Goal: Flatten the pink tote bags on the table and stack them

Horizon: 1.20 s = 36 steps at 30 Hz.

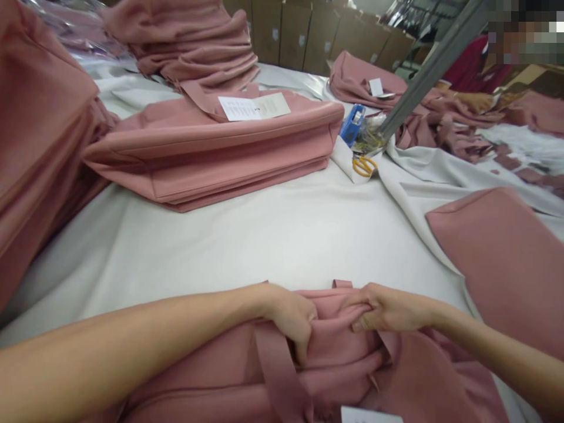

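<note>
**Two hands bunched in pink cloth**

Both fists grip the pink garment at the near table edge — left hand and right hand closed on gathered folds. Loose strap might snag. Beyond — folded stack, scissors.

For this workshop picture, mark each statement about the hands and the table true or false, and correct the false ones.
1. Both hands grip the pink garment at the near edge of the table. True: left hand and right hand bunch its cloth.
2. The scissors have blue handles. False: the scissors have yellow handles; a blue tool lies beside them.
3. A white paper sheet lies on the folded pink stack. True.
4. The table cover is black. False: the table cover is white.
</note>
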Available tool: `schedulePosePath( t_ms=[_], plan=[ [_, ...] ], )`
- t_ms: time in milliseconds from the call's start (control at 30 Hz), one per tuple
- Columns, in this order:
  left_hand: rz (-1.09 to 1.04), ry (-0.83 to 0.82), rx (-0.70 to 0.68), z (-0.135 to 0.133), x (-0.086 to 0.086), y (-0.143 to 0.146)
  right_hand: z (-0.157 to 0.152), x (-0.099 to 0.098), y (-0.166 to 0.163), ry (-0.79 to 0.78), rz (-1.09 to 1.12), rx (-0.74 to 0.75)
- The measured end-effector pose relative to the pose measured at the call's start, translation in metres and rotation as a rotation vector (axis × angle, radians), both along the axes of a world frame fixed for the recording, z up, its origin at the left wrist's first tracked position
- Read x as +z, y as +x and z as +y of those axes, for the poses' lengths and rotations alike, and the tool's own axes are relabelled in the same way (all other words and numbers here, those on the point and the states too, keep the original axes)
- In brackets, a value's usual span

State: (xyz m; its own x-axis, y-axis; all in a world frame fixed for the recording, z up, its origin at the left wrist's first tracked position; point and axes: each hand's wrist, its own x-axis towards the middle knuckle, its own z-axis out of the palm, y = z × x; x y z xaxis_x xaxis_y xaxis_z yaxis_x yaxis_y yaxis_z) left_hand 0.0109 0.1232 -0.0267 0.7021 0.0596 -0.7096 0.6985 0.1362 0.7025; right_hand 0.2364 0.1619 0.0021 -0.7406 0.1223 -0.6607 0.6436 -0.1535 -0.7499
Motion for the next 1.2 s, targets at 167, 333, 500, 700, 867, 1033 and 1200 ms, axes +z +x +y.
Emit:
schedulePosePath(
  t_ms=[167,333,500,700,867,1033,1200],
  plan=[
    [-0.08,-0.155,0.086,0.002,-0.008,-0.015,-0.001,0.022,-0.001,0.011,-0.02,0.024],
    [-0.179,-0.082,-0.038,-0.001,0.005,-0.017,0.0,0.012,0.001,-0.185,-0.005,0.121],
    [-0.169,-0.446,0.372,-0.009,-0.023,-0.012,0.017,-0.038,-0.004,-0.318,0.005,0.038],
    [-0.419,-0.763,0.418,-0.014,-0.033,-0.019,0.015,-0.009,0.009,-0.085,0.014,0.088],
    [-0.221,-0.488,0.417,0.009,-0.047,-0.018,0.0,-0.029,0.007,0.512,-0.204,0.037],
    [-0.091,0.137,0.369,0.004,-0.019,-0.037,-0.017,-0.05,0.034,1.166,-0.511,-0.003],
    [0.28,0.913,0.436,-0.05,0.005,-0.051,-0.027,-0.057,0.086,1.275,-0.485,-0.135]
  ],
)
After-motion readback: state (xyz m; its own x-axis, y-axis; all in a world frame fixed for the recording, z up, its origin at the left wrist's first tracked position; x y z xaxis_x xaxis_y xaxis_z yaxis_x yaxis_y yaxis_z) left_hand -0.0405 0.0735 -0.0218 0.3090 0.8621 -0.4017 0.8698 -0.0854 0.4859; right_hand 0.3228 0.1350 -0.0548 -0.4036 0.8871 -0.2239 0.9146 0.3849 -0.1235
